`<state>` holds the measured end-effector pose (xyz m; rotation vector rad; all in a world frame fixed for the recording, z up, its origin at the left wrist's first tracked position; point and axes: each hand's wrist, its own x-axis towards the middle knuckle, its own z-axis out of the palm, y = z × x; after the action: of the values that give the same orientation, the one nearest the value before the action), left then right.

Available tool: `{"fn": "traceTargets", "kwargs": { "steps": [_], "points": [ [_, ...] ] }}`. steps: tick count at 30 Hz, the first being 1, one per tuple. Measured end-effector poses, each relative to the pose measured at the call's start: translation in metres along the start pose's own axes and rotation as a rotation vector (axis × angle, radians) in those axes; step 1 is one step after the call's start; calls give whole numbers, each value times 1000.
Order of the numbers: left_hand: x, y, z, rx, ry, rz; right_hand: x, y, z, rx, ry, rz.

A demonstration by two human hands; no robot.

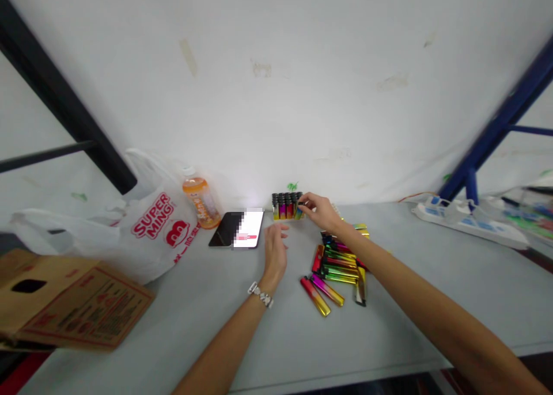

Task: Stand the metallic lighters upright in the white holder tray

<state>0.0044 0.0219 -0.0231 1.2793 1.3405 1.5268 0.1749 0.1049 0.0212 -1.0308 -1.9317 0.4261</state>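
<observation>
The right hand (320, 212) pinches the dark top of a lighter (299, 212) at the right end of a block of upright lighters (285, 207) by the wall; its fingertips cover part of that lighter, so whether it stands level with its neighbours is hard to make out. The left hand (275, 250) is open and empty, fingers loosely bent, just beside a tablet (224, 229) whose screen is partly lost in coarse blocks. A loose pile of lighters (340, 265) lies near the right forearm, which hides some of them; the overlap makes them hard to count. A pale thing behind the right wrist is too small to name. To the left, the cardboard box (86, 306) is cut off by the picture's edge and covers part of the plastic bag (166, 234); both forearms run out of view below
</observation>
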Motion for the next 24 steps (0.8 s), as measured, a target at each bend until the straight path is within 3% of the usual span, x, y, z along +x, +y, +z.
{"fn": "traceTargets", "kwargs": {
  "steps": [5, 18, 24],
  "points": [
    [-2, 4, 1, 40, -35, 4, 12, 12, 10, -68, -30, -39],
    [-2, 8, 4, 84, -72, -56, 15, 14, 17, -77, -40, -104],
    [-2, 6, 5, 81, -66, -39, 4, 12, 15, -301, -26, -129]
  ]
}}
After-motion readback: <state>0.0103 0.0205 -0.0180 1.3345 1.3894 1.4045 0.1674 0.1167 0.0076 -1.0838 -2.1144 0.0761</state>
